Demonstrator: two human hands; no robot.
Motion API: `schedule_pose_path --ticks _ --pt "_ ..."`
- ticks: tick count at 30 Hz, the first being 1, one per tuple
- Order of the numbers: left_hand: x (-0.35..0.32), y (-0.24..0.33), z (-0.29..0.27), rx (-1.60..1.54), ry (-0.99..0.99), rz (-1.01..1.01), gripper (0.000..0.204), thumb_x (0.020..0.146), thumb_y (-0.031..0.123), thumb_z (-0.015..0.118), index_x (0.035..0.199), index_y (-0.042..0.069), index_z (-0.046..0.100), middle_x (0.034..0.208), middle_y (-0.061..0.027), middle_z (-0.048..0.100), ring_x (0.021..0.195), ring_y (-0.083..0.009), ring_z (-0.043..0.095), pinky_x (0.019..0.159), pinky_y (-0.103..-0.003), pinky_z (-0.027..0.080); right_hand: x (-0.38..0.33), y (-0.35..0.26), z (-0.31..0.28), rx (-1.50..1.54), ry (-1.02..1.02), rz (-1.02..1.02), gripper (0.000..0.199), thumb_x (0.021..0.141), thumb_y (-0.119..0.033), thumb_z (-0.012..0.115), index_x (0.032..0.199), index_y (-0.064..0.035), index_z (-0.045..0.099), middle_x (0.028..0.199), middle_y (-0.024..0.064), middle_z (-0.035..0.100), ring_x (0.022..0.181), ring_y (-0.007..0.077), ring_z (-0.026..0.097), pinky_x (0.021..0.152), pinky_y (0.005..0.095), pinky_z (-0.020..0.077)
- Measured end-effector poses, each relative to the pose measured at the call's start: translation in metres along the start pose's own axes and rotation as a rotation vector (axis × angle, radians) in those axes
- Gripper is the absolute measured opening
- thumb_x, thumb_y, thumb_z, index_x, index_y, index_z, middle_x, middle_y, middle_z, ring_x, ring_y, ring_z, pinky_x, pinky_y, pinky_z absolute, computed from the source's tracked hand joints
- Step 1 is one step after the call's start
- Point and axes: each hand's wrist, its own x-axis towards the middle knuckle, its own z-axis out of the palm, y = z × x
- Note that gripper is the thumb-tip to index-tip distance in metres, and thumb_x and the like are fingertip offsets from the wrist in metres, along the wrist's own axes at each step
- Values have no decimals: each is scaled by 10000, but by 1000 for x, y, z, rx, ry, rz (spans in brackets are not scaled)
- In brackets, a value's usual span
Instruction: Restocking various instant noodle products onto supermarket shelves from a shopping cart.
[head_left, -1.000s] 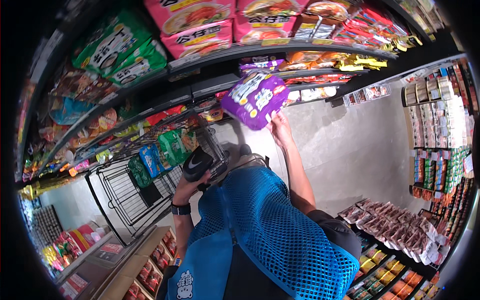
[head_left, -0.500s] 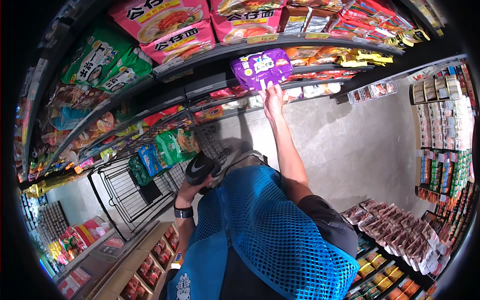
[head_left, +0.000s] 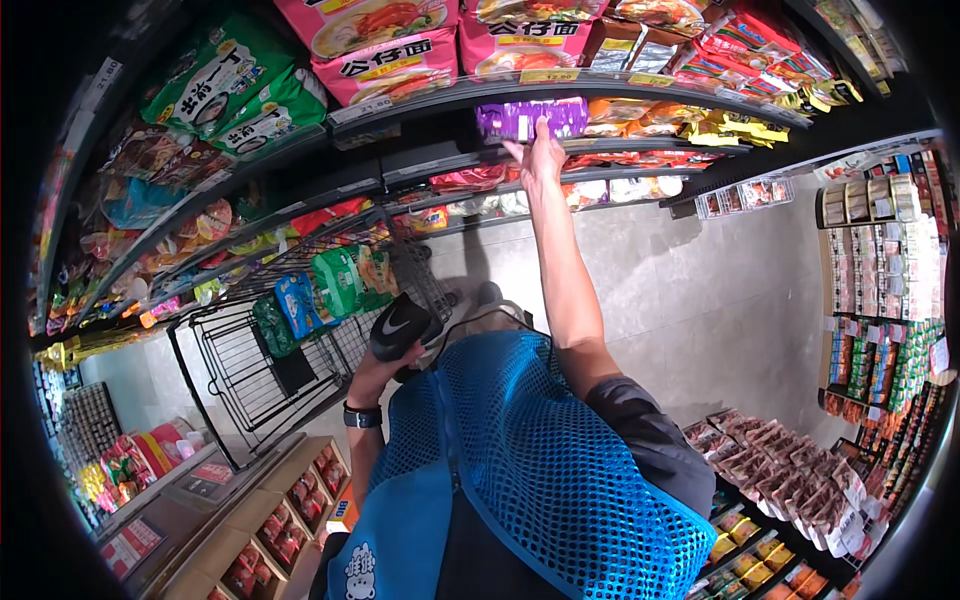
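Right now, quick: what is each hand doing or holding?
Left hand: closed around a black handheld device.
Right hand: raised to the shelf, fingers on a purple packet; a full grasp cannot be told.

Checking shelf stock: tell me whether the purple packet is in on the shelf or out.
In. The purple packet lies flat on the shelf under the upper rail, right hand at its front edge.

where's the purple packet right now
In the head view, the purple packet is top centre on a shelf, under the pink noodle bags, with the right hand on it.
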Motion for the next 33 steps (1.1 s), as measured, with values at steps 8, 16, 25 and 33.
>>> schedule_pose_path --ticks 8,16,25,33 --pt "-10 -2 -17 -11 34 -1 231 768 120 756 961 66 639 849 12 621 733 -84 551 654 -236 436 26 33 -9 51 -82 -294 164 953 -109 473 1049 22 496 1086 167 560 946 361 631 811 420 565" --pt "-4 -10 -28 71 -24 -18 208 792 105 718 968 47 624 866 -15 620 751 -107 559 669 -253 445 54 35 -17 303 2 186 661 958 -498 366 1446 -148 90 1477 208 149 1317 473 257 930 691 381" --pt "10 -6 -25 75 28 -57 185 807 112 699 960 53 612 849 -3 602 726 -99 533 670 -251 427 107 39 -14 103 132 32 422 970 -320 444 1280 -81 285 1169 187 494 877 331 600 639 498 611" --pt "33 -6 -11 27 63 -94 221 789 134 733 968 56 630 848 -5 619 741 -100 561 668 -246 441 99 71 14 396 254 198 355 974 -409 415 1113 -99 518 949 56 505 794 191 522 863 452 539"
